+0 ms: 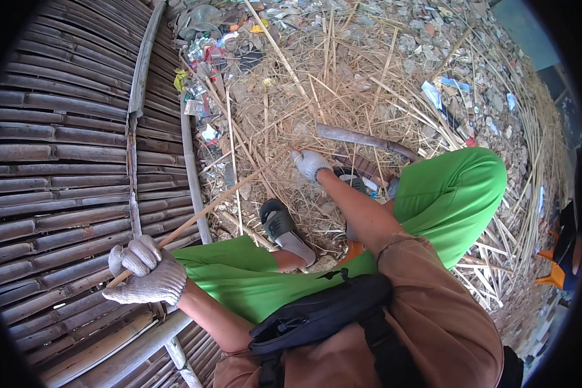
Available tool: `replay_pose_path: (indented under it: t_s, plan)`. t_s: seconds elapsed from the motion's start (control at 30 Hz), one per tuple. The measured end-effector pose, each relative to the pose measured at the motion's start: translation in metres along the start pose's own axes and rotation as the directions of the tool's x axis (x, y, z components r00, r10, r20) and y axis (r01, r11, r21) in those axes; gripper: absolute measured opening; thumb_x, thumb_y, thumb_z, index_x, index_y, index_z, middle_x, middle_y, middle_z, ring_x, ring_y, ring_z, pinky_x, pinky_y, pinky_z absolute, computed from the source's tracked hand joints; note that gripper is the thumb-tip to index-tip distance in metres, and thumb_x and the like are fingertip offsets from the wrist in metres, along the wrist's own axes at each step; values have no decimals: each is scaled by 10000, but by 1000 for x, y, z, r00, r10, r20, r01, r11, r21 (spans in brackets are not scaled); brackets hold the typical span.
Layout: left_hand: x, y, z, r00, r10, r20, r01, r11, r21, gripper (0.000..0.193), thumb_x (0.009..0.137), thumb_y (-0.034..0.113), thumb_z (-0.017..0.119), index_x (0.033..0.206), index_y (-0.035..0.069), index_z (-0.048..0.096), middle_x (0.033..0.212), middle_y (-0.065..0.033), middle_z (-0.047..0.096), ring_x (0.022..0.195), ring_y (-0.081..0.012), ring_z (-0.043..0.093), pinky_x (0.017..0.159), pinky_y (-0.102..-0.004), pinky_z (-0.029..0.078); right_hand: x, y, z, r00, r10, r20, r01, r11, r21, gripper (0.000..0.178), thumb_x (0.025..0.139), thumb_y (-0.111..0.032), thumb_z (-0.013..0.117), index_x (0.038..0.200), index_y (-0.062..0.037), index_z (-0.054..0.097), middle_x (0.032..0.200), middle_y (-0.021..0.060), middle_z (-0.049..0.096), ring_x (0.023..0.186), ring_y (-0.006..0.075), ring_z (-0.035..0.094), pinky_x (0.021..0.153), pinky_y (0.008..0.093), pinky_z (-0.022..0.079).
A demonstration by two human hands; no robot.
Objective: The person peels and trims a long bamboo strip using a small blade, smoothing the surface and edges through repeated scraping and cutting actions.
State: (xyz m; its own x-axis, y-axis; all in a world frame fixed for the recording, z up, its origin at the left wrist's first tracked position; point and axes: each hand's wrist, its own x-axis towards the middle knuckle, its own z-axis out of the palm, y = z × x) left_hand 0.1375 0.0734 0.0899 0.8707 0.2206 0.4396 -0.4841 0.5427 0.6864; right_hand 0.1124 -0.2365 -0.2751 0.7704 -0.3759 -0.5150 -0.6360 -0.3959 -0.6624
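Observation:
A long, thin bamboo strip (220, 198) slants up across my lap from left to right. My left hand (145, 270), in a whitish knit glove, is closed around its lower end, and a short piece sticks out below the fist. At the strip's upper end my right hand (310, 165), gloved the same way, pinches it with the fingers pressed together. Just beyond the right hand lies a long, slightly curved, dark blade like a machete (367, 140) on the straw. A brown, ridged piece (368, 171), whose kind I cannot make out, lies beside that hand.
A bamboo slat platform (58, 174) runs along my left. Straw, bamboo shavings (343, 84) and scattered litter (213, 61) cover the ground ahead. My sandalled foot (283, 227) rests below the strip. At the far right, part of a person (572, 246) shows by an orange stool (549, 268).

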Motion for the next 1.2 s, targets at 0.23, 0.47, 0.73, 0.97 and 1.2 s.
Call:
replay_pose_path:
  t_s: [0.23, 0.47, 0.73, 0.97, 1.2]
  plan:
    - [17, -2, -19, 951, -54, 304, 93, 989, -115, 693, 1032, 735, 484, 868, 84, 658, 482, 29, 348, 415, -108, 338, 428, -283, 264, 40, 24, -8, 996, 90, -27, -91, 995, -43, 740, 1080, -589, 365, 1234, 37, 727, 1278, 311, 695, 1252, 452, 652, 1085, 506, 491]
    - [30, 5, -12, 945, -120, 303, 148, 986, -72, 579, 972, 665, 597, 797, 116, 662, 517, 27, 355, 509, -133, 333, 553, -312, 290, -18, -42, 2, 993, -75, 95, 78, 997, -30, 732, 1085, -601, 337, 1257, -4, 724, 1238, 317, 701, 1182, 486, 669, 1017, 537, 523]
    - [23, 2, -5, 962, -99, 255, 150, 970, -190, 591, 952, 686, 602, 840, 112, 690, 525, 29, 334, 481, -131, 305, 523, -311, 253, -146, -139, 8, 882, -468, 53, 446, 866, 228, 664, 1096, -606, 378, 1162, -19, 681, 987, 293, 709, 955, 493, 683, 824, 558, 520]
    - [37, 38, 22, 935, -17, 353, 72, 987, -142, 364, 1006, 274, 560, 1148, -40, 677, 625, 19, 376, 579, -132, 345, 603, -314, 311, -186, -196, -25, 850, -526, 24, 497, 816, 294, 549, 1076, -544, 519, 1247, -30, 608, 918, 239, 696, 874, 409, 694, 786, 510, 529]
    - [16, 37, 40, 938, -16, 345, 77, 983, -164, 272, 975, 334, 559, 882, 91, 636, 552, 58, 323, 487, -107, 312, 544, -296, 298, -173, -163, -34, 929, -367, 46, 269, 756, 597, 477, 1121, -503, 500, 1214, -60, 648, 733, 10, 595, 557, 95, 541, 502, 287, 449]
